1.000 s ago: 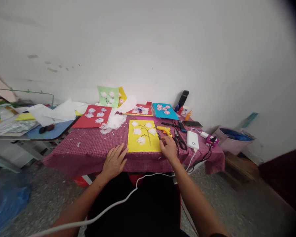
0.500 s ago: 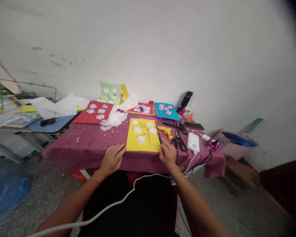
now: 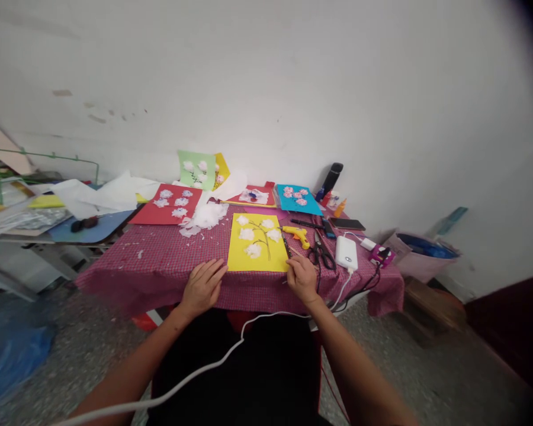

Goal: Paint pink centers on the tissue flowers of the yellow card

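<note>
Right hand (image 3: 301, 278) has dropped back from the card toward the near table edge since the earlier frame; left hand (image 3: 203, 288) shifts little. Left hand lies open and flat on the checked red tablecloth (image 3: 137, 275), fingertips just beside the lower left corner of the yellow card (image 3: 237, 260), apparently placed to guard that side. Right fingers (image 3: 294, 266) curl narrowly at the card's lower right corner; cannot tell if they pinch anything small. Card lies square near the table edge, close to the body, likely for easy working, with white tissue flowers (image 3: 247, 234) on a drawn branch. Dark slim tool (image 3: 285, 245) lies along its right edge. Yellow glue gun (image 3: 296, 235) and scissors (image 3: 322, 255) sit just right of it, within right-hand reach. Power bank (image 3: 346, 253) lies further right, white cable (image 3: 340, 290) trailing over the table edge. Loose tissue pile (image 3: 204, 216) sits beyond the card.
</note>
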### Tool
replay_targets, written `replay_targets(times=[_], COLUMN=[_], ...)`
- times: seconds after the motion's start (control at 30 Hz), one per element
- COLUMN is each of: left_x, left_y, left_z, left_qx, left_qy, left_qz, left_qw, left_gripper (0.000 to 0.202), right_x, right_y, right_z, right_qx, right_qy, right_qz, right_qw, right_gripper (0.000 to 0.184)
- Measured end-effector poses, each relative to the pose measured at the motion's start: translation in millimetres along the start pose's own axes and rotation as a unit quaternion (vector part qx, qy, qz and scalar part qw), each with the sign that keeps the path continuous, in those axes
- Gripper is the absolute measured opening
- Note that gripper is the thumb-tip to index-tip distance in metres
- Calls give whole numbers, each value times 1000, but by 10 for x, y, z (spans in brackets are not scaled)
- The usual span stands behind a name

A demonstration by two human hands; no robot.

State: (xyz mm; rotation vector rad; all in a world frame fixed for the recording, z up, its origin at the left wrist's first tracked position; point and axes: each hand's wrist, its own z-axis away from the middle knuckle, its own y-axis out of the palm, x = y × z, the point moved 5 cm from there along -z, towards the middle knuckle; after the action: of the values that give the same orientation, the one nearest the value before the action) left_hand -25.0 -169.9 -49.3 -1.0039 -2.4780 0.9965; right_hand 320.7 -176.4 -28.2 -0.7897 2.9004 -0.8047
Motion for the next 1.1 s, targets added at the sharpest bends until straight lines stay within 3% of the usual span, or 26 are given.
replay_targets(times=[0.37,0.53,0.83,1.1], left_x=[-13,-14,-21,-19], left_y=[1,2,-16,-10], left_z=[-21,-33,-45,-31], left_qx=[8,1,0,10], left_qy=[-7,1,-2,-11], left_qz=[-8,-11,-8,4], left_qw=[1000,1000,1000,1000], left_gripper=[62,57,66,67], right_x=[-1,54,90,75], right_y=[7,-16,-88,-87], right_z=[-6,-53,-42,-78], right_qx=[23,53,80,93], right_qy=[20,-7,-37,-15], right_qz=[-13,-32,-54,-78], right_qw=[999,998,995,992], right_gripper=[24,22,25,17])
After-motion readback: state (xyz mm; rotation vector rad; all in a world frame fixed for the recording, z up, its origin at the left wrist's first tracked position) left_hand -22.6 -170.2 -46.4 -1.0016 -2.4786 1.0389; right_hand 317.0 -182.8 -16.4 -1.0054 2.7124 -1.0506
